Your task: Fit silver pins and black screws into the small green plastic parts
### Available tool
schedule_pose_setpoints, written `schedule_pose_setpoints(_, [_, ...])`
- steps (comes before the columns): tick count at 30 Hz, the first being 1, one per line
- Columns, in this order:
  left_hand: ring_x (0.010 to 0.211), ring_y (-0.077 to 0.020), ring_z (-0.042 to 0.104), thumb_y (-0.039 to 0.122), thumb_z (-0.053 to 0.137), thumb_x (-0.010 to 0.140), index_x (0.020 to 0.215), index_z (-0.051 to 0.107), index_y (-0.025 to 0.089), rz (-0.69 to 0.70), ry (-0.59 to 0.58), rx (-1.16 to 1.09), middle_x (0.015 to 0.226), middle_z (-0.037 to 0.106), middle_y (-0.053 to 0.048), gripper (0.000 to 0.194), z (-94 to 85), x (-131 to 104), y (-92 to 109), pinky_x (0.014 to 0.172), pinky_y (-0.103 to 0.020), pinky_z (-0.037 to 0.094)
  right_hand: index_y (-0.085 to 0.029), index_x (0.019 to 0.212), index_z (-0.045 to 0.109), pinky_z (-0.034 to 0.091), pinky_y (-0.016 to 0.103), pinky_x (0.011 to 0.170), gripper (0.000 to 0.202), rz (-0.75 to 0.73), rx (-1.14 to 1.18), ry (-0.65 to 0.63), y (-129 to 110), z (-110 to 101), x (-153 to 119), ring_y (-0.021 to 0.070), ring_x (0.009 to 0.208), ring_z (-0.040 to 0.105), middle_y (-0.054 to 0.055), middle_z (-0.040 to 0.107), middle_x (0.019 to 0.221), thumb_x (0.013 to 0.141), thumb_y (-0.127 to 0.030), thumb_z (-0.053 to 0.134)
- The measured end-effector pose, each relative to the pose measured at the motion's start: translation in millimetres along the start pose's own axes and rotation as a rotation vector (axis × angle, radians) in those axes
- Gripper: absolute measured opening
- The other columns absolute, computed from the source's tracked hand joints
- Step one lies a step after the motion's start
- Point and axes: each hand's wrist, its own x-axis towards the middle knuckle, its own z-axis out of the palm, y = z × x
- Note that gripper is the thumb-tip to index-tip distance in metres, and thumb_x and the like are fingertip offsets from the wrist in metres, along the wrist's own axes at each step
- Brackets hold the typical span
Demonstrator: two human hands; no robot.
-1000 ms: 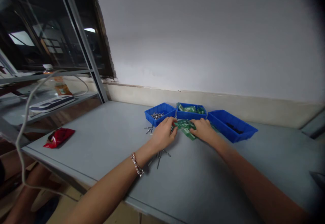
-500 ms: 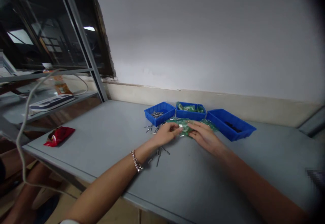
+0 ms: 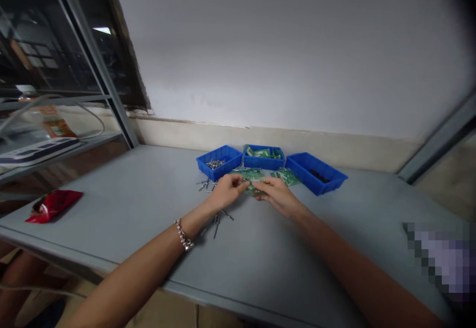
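Note:
My left hand (image 3: 226,190) and my right hand (image 3: 279,195) meet over the table, fingertips pinching a small clear plastic bag with green print (image 3: 253,188) between them. What the bag holds is too small to make out. More green-printed bags (image 3: 284,175) lie flat just behind my fingers. Loose metal rivets (image 3: 217,223) are scattered beside and in front of my left wrist, which wears a beaded bracelet (image 3: 183,236). Beyond my hands stand a blue bin of metal rivets (image 3: 203,167), a blue bin of green-printed bags (image 3: 256,161) and a blue bin with dark small pieces (image 3: 303,177).
A red packet (image 3: 55,205) lies on the table's left side. On the left shelf are a white power strip (image 3: 39,152) and an orange-labelled bottle (image 3: 55,122). A pixelated object (image 3: 442,258) sits at the right edge. Another person's leg (image 3: 26,273) shows at lower left.
The view has turned to the right, so the bins and the table appear farther left. My hands stay together at the bag, with the right fingers now closer to the left ones.

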Motion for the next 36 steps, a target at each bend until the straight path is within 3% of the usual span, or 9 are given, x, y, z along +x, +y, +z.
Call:
schedule_pose_setpoints(3, [0.056,-0.0112,0.036,0.033,0.052,0.075,0.056,0.044,0.016,0.087,0.017,0.151,0.056,0.041,0.001,0.027,-0.4,-1,3,0.054,-0.025,0.027,-0.015,0.07,0.064,0.037,0.023,0.051,0.019,-0.016,-0.048,0.003,0,-1,0,0.0105,0.058,0.056,0.003,0.062,0.065,0.063,-0.032,0.069])
schedule_pose_setpoints(7, [0.055,-0.0112,0.035,0.035,0.049,0.076,0.056,0.043,0.016,0.101,0.036,0.216,0.055,0.04,0.001,0.028,-2.1,-1,3,0.053,-0.025,0.026,-0.015,0.068,0.062,0.032,0.023,0.047,0.019,-0.018,-0.041,-0.023,-2,-3,0,0.0105,0.056,0.055,0.002,0.06,0.062,0.064,-0.033,0.068])
schedule_pose_setpoints(15, [0.057,-0.0111,0.037,0.032,0.049,0.076,0.06,0.048,0.015,0.134,0.036,0.18,0.058,0.044,0.0,0.023,-2.3,2,-3,0.053,-0.025,0.029,-0.015,0.062,0.062,0.031,0.024,0.049,0.015,-0.021,0.002,-0.068,-4,-6,0,0.0101,0.056,0.051,0.001,0.058,0.06,0.063,-0.03,0.067])
schedule_pose_setpoints(24, [0.055,-0.0101,0.041,0.038,0.049,0.079,0.062,0.05,0.014,0.155,-0.008,0.121,0.058,0.046,0.0,0.029,-1.6,2,-3,0.054,-0.024,0.032,-0.014,0.069,0.065,0.029,0.025,0.049,0.017,-0.092,-0.041,0.004,1,-10,5,0.0093,0.053,0.047,0.002,0.059,0.06,0.062,-0.029,0.068])
schedule_pose_setpoints(31, [0.05,-0.0089,0.044,0.043,0.042,0.082,0.07,0.057,0.011,0.005,0.126,0.058,0.063,0.056,-0.005,0.037,-9.1,2,2,0.05,-0.024,0.033,-0.013,0.066,0.064,0.032,0.026,0.052,0.022,-0.102,0.023,0.115,-3,-8,3,0.0108,0.055,0.05,0.002,0.059,0.061,0.057,-0.031,0.071])
schedule_pose_setpoints(36, [0.042,-0.0073,0.038,0.046,0.041,0.083,0.059,0.058,0.012,-0.09,0.084,0.001,0.052,0.052,-0.004,0.045,-12.3,2,5,0.045,-0.023,0.028,-0.014,0.063,0.062,0.035,0.026,0.054,0.02,-0.103,0.044,0.127,-7,-7,0,0.0115,0.058,0.051,0.002,0.059,0.063,0.057,-0.031,0.071])
